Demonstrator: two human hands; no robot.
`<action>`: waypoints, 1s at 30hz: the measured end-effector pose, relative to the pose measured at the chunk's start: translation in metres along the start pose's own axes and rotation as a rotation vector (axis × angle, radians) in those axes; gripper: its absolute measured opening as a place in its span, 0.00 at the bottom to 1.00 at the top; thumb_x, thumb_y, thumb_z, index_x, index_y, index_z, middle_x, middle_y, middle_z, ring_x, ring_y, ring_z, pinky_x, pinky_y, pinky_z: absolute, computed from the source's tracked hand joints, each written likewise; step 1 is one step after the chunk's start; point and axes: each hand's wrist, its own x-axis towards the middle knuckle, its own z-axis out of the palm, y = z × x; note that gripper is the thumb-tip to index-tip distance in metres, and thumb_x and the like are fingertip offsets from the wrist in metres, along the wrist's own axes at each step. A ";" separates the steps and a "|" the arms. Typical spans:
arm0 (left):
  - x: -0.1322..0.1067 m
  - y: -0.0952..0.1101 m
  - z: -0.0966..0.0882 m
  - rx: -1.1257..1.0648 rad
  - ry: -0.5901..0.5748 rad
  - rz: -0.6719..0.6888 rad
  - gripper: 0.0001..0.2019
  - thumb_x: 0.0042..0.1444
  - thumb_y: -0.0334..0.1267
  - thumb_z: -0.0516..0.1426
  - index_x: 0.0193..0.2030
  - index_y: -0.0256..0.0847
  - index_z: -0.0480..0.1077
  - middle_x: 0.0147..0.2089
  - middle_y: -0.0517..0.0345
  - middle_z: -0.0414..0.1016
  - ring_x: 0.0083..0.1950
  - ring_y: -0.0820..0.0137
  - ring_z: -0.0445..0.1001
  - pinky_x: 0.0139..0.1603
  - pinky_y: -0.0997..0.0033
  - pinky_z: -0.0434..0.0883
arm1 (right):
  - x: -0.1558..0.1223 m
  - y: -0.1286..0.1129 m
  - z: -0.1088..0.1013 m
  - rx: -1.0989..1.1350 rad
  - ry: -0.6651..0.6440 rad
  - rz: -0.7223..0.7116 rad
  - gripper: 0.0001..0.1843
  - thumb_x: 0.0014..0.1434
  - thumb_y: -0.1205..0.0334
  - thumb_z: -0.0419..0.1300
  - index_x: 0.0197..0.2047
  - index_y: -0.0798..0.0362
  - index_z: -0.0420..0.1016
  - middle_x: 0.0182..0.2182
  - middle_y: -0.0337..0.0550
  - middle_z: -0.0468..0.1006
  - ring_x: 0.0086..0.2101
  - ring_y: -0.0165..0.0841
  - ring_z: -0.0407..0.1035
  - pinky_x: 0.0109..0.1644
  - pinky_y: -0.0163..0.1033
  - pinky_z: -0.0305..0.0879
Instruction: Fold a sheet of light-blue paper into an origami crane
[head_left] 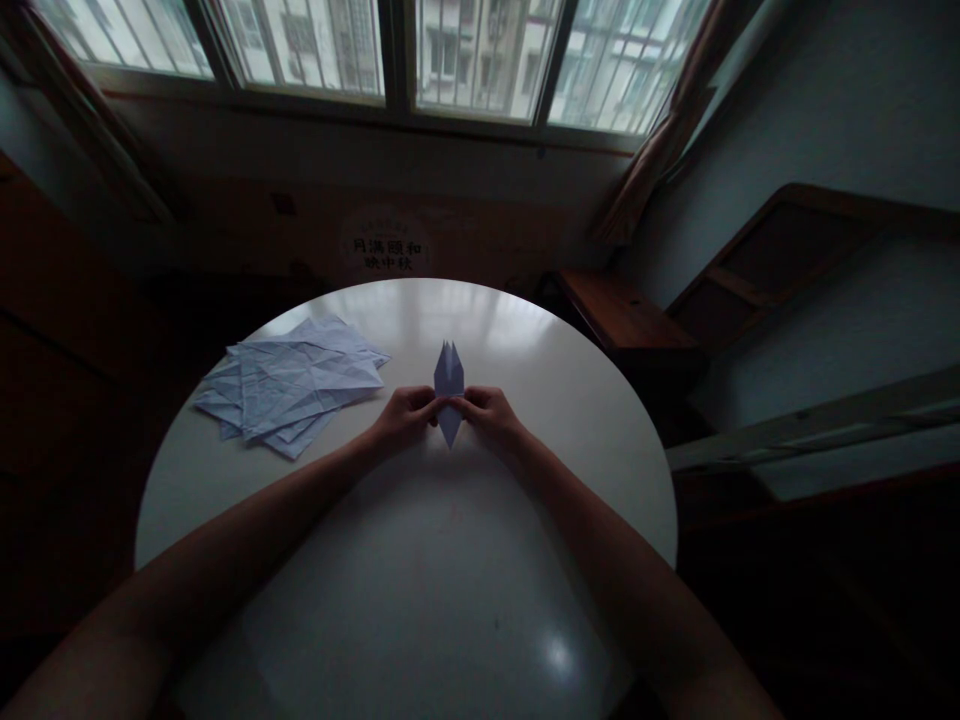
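Observation:
A small piece of folded paper (449, 372) is held upright over the middle of the round table. It narrows to a point at the bottom, and two narrow tips stand at its top with a slit between them. My left hand (409, 412) pinches its left edge, thumb lying across the front. From the other side, my right hand (489, 410) grips the right edge in the same way, the two thumbs nearly meeting at the paper's middle. The fingers behind the paper are partly hidden.
Creased white paper sheets (307, 380) lie in a loose pile on the left of the white round table (450, 560). Beyond the table's right edge is a wooden bench (619, 310). Barred windows (480, 60) and a curtain (664, 130) are at the back.

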 end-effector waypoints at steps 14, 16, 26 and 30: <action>-0.001 0.002 -0.001 -0.034 0.002 0.005 0.25 0.48 0.57 0.65 0.20 0.35 0.68 0.18 0.61 0.66 0.20 0.77 0.62 0.20 0.77 0.55 | -0.003 -0.005 0.000 0.020 -0.010 -0.007 0.30 0.46 0.33 0.64 0.21 0.55 0.68 0.18 0.36 0.67 0.22 0.25 0.58 0.26 0.34 0.52; 0.000 0.000 -0.001 -0.049 0.001 0.003 0.25 0.48 0.57 0.65 0.20 0.35 0.68 0.18 0.61 0.67 0.19 0.78 0.62 0.20 0.77 0.56 | -0.003 -0.004 0.000 0.027 -0.009 -0.009 0.30 0.46 0.34 0.65 0.21 0.55 0.68 0.19 0.36 0.66 0.22 0.25 0.58 0.26 0.34 0.52; -0.001 -0.005 -0.003 -0.033 -0.035 -0.001 0.26 0.51 0.57 0.62 0.19 0.35 0.68 0.17 0.61 0.65 0.20 0.77 0.61 0.20 0.77 0.54 | -0.003 -0.001 0.000 -0.007 -0.023 -0.017 0.31 0.47 0.33 0.64 0.19 0.55 0.66 0.18 0.35 0.64 0.22 0.25 0.56 0.25 0.33 0.48; -0.002 -0.005 -0.004 -0.012 -0.046 0.014 0.26 0.53 0.57 0.61 0.19 0.35 0.67 0.18 0.61 0.64 0.20 0.77 0.61 0.21 0.77 0.54 | -0.005 -0.005 0.000 0.018 -0.038 -0.012 0.32 0.47 0.32 0.63 0.20 0.55 0.66 0.18 0.34 0.63 0.22 0.24 0.55 0.26 0.33 0.48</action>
